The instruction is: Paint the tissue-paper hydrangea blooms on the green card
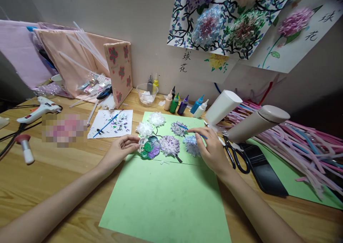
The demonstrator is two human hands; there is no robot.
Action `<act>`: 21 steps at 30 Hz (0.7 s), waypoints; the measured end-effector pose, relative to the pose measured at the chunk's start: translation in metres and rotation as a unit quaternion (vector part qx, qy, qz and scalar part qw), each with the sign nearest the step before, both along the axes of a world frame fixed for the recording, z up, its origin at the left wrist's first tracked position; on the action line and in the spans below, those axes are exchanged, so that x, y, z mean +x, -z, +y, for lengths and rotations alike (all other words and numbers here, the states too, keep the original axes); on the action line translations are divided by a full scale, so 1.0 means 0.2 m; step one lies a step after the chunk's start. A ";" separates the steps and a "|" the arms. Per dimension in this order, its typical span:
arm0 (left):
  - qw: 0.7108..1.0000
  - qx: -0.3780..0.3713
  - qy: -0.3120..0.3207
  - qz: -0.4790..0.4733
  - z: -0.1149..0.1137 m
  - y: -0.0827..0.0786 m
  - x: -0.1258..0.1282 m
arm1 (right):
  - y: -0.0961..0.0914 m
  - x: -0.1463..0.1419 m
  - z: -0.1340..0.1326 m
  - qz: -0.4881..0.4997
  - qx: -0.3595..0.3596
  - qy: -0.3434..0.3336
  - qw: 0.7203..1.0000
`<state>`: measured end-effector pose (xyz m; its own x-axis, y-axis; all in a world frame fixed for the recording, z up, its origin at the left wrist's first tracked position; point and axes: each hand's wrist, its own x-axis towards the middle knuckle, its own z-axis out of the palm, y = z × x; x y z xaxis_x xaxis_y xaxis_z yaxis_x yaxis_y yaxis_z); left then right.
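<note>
My left hand point(124, 146) grips the rim of a small paint palette point(149, 147) smeared with green, purple and dark paint. In my right hand point(210, 146) is a thin blue paintbrush point(197, 132). Its tip touches, or is very close to, a grey-purple flower point(179, 128) on the green sheet point(166, 196). A pale blue flower point(191, 145) sits partly under my right hand. Beside the palette lies a white-and-purple flower point(170, 145). Two white fluffy flowers, the upper one point(157, 119) and the lower one point(144, 129), are behind the palette.
Several paint bottles point(183, 105) and a clear bowl point(147, 94) stand at the back. A paint-spotted paper point(118, 125) bears another brush. On the right are black scissors point(241, 161), a dark phone-like slab point(264, 171) and a tumbler point(258, 123); a glue gun point(40, 110) lies left.
</note>
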<state>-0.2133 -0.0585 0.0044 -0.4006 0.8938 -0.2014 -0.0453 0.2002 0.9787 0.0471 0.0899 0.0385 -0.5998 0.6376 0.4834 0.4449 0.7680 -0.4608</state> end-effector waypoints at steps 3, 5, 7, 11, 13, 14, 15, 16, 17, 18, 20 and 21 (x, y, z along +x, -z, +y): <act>1.000 0.001 0.002 -0.004 0.00 0.01 0.00 | -0.05 0.01 -0.07 0.077 0.026 -0.032 0.996; 1.000 0.002 0.003 -0.003 0.00 0.01 0.00 | -0.07 0.01 -0.12 0.096 0.030 -0.094 0.991; 1.000 0.003 0.005 -0.001 0.00 0.01 0.00 | -0.08 0.00 -0.16 0.087 0.029 -0.147 0.985; 1.000 0.008 0.004 -0.002 0.00 0.00 0.01 | -0.05 -0.03 -0.19 0.055 0.018 -0.186 0.981; 1.000 0.007 0.004 -0.004 0.00 0.00 0.01 | -0.03 -0.04 -0.19 0.042 0.011 -0.192 0.980; 1.000 0.006 0.004 -0.006 0.00 0.00 0.01 | -0.02 -0.04 -0.19 0.040 0.009 -0.195 0.980; 1.000 0.006 0.004 -0.007 0.00 0.00 0.01 | -0.02 -0.04 -0.19 0.042 0.006 -0.198 0.979; 1.000 0.005 0.003 -0.008 0.00 -0.01 0.01 | -0.02 -0.04 -0.19 0.044 0.003 -0.197 0.979; 1.000 0.004 0.002 -0.009 0.00 -0.01 0.01 | -0.02 -0.04 -0.19 0.046 -0.001 -0.195 0.980; 1.000 0.004 0.001 -0.009 0.00 0.00 0.01 | -0.02 -0.04 -0.19 0.046 -0.007 -0.192 0.980; 1.000 0.006 0.000 -0.008 0.00 0.00 0.01 | -0.03 -0.04 -0.19 0.044 -0.020 -0.190 0.980; 1.000 0.007 0.000 -0.008 0.00 0.00 0.01 | -0.03 -0.04 -0.19 0.045 -0.027 -0.191 0.980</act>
